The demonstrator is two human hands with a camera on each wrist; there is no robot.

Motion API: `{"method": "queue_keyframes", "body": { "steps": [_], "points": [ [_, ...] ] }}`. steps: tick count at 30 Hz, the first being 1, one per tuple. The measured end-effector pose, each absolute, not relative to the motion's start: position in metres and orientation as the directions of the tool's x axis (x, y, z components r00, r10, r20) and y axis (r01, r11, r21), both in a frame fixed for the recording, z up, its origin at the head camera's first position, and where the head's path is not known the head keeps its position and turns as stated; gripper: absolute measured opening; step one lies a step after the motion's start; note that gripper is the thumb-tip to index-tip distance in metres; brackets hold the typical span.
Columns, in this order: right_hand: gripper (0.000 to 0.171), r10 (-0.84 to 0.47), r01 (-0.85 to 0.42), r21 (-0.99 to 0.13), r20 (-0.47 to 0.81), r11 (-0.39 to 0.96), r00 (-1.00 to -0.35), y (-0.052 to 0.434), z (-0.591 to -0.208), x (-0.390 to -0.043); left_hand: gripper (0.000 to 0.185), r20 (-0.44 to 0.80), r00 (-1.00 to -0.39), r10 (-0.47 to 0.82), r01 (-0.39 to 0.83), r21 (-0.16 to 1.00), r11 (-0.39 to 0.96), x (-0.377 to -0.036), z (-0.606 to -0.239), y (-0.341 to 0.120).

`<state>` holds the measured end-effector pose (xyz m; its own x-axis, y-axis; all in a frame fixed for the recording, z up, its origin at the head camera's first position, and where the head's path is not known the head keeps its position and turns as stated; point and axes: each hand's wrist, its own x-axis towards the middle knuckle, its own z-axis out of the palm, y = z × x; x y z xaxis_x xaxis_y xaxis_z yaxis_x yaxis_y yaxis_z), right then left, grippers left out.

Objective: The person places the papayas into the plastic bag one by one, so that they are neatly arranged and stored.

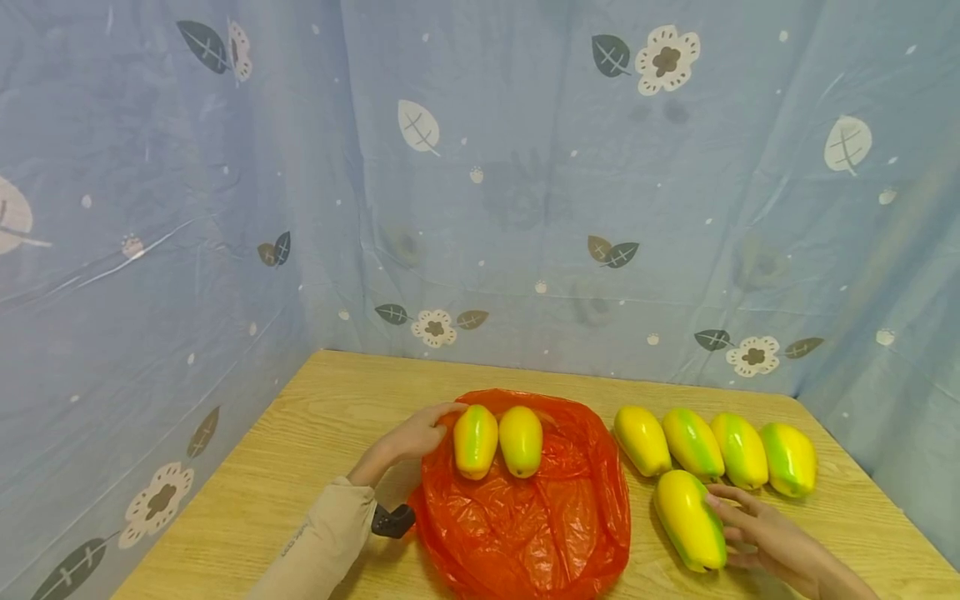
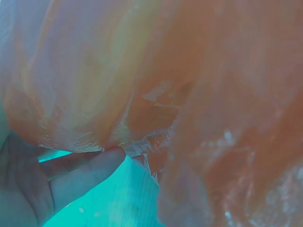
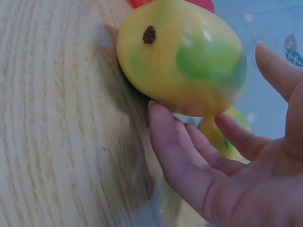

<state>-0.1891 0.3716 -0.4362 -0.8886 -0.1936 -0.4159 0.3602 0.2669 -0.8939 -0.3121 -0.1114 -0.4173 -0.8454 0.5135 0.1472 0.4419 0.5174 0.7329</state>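
Observation:
A red plastic bag [image 1: 547, 533] lies spread wide on the table, with two yellow-green papayas [image 1: 476, 442] side by side inside it. At its far left rim my left hand [image 1: 411, 435] pinches the edge; in the left wrist view thumb and fingers [image 2: 90, 176] meet at the crinkled plastic. To the right of the bag lies another papaya [image 1: 688, 521]. My right hand [image 1: 772, 533] is at its right side, fingers [image 3: 165, 137] extended under its lower side and the thumb held apart from it.
Behind the right hand's papaya, several more papayas [image 1: 742, 450] form a row on the wooden table [image 1: 352, 387]. A black object [image 1: 393, 522] shows beneath the left wrist. Blue patterned curtains [image 1: 525, 208] enclose the table's back and sides.

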Motion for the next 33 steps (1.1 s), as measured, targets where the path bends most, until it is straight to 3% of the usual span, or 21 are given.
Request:
{"method": "queue_keyframes", "body": {
  "steps": [13, 25, 33],
  "points": [
    [0.080, -0.122, 0.361, -0.872, -0.419, 0.330, -0.900, 0.358, -0.436, -0.189, 0.047, 0.142, -0.846, 0.513, 0.441, 0.728, 0.525, -0.312, -0.418, -0.113],
    [0.081, -0.173, 0.317, -0.880, -0.394, 0.353, -0.903, 0.355, -0.436, -0.186, 0.046, 0.152, -0.840, 0.521, 0.453, 0.725, 0.519, -0.314, -0.418, -0.112],
    [0.082, -0.129, 0.357, -0.870, -0.419, 0.339, -0.899, 0.354, -0.437, -0.185, 0.048, 0.141, -0.845, 0.515, 0.437, 0.738, 0.515, -0.313, -0.418, -0.112]
  ]
}}
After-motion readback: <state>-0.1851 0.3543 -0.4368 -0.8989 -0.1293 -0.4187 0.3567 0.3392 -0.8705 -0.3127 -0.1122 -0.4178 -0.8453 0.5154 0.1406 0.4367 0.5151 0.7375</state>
